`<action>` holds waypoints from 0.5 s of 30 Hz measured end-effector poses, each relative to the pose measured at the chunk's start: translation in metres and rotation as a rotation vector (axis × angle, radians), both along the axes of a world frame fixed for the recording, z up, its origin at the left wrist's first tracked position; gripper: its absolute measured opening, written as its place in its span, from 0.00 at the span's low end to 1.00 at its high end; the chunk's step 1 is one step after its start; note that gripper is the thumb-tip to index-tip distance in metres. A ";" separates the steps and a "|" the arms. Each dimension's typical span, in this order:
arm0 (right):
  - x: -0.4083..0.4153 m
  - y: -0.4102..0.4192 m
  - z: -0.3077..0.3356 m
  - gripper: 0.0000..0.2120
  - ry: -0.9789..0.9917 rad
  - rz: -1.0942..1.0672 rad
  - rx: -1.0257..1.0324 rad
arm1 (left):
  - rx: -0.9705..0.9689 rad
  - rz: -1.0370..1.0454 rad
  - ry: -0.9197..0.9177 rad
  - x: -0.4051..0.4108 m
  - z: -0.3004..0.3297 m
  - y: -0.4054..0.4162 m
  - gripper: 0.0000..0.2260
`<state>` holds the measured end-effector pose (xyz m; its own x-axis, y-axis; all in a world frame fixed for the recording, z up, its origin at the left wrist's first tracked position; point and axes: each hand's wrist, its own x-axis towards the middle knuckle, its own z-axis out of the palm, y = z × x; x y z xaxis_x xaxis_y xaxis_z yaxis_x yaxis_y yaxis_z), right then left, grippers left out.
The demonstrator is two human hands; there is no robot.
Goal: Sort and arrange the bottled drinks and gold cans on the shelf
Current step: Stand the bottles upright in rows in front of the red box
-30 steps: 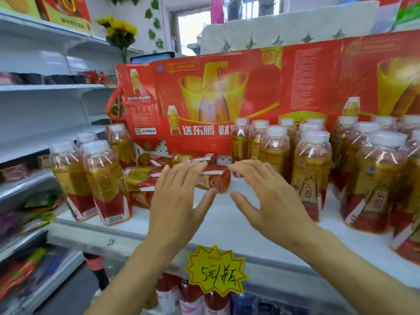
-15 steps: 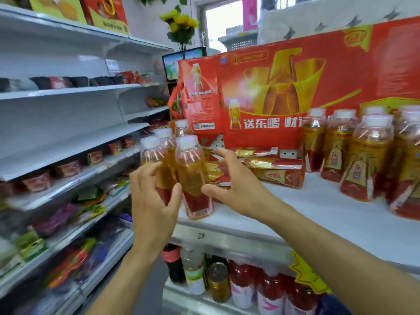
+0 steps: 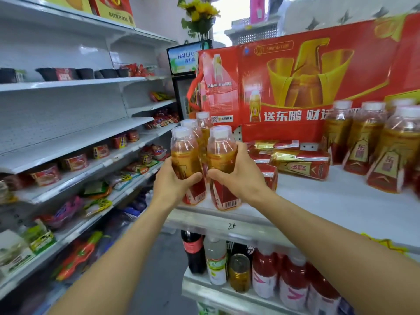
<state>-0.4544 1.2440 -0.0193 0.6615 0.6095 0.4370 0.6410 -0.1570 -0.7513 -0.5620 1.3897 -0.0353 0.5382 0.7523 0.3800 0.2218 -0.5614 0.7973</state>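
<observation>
At the left end of the white shelf (image 3: 341, 205) stand several amber bottled drinks with white caps and red-gold labels. My left hand (image 3: 172, 180) is wrapped around the front left bottle (image 3: 185, 155). Beside it, my right hand (image 3: 238, 176) grips the front right bottle (image 3: 221, 151). Two more bottles (image 3: 203, 123) stand behind them. Shrink-wrapped packs of gold cans (image 3: 300, 162) lie on their sides just right of my right hand. A larger group of the same bottles (image 3: 368, 142) stands at the right of the shelf.
Red gift boxes (image 3: 306, 87) line the back of the shelf. Below it stand a cola bottle (image 3: 193, 251), a gold can (image 3: 239, 271) and red drinks (image 3: 293, 283). Snack shelves (image 3: 75, 164) run along the left across a narrow aisle. A yellow price tag (image 3: 384, 244) hangs at the shelf front.
My view swung left from the shelf's middle to its left end. Both hands moved from hovering open over the cans to closing around the two front bottles.
</observation>
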 end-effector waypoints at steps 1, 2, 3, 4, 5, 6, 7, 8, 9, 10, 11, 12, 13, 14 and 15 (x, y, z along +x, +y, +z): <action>0.000 -0.001 0.001 0.35 0.005 0.005 -0.003 | 0.005 -0.001 0.000 0.000 0.000 0.000 0.25; 0.000 -0.003 0.002 0.34 0.007 0.012 -0.004 | 0.016 -0.004 -0.006 0.000 0.000 -0.002 0.26; -0.001 -0.007 0.003 0.34 0.006 0.018 -0.003 | 0.034 -0.005 -0.014 -0.001 0.000 -0.005 0.26; -0.001 -0.011 0.004 0.34 0.008 0.023 0.001 | 0.052 -0.004 -0.022 -0.002 0.000 -0.009 0.26; 0.000 -0.017 0.005 0.34 0.013 0.025 0.011 | 0.067 0.000 -0.033 -0.003 0.000 -0.014 0.27; 0.001 -0.023 0.007 0.34 0.018 0.026 0.025 | 0.081 0.007 -0.045 -0.003 0.001 -0.019 0.27; 0.002 -0.032 0.009 0.35 0.022 0.024 0.036 | 0.096 0.014 -0.058 -0.004 0.002 -0.025 0.27; 0.005 -0.041 0.011 0.35 0.024 0.024 0.051 | 0.113 0.021 -0.067 -0.005 0.004 -0.031 0.28; 0.007 -0.051 0.014 0.36 0.026 0.025 0.071 | 0.127 0.026 -0.074 -0.005 0.005 -0.037 0.28; 0.010 -0.063 0.016 0.37 0.027 0.025 0.094 | 0.141 0.023 -0.081 -0.004 0.008 -0.046 0.28; 0.013 -0.075 0.019 0.36 0.027 0.019 0.112 | 0.149 0.013 -0.093 -0.002 0.011 -0.055 0.28; 0.016 -0.088 0.021 0.36 0.025 0.009 0.127 | 0.150 -0.002 -0.108 0.001 0.014 -0.066 0.28; 0.020 -0.101 0.022 0.35 0.022 -0.008 0.139 | 0.147 -0.020 -0.124 0.005 0.018 -0.078 0.30; 0.024 -0.114 0.024 0.34 0.017 -0.030 0.153 | 0.141 -0.042 -0.134 0.011 0.021 -0.090 0.32; 0.028 -0.128 0.024 0.34 0.012 -0.052 0.168 | 0.138 -0.074 -0.139 0.018 0.023 -0.102 0.34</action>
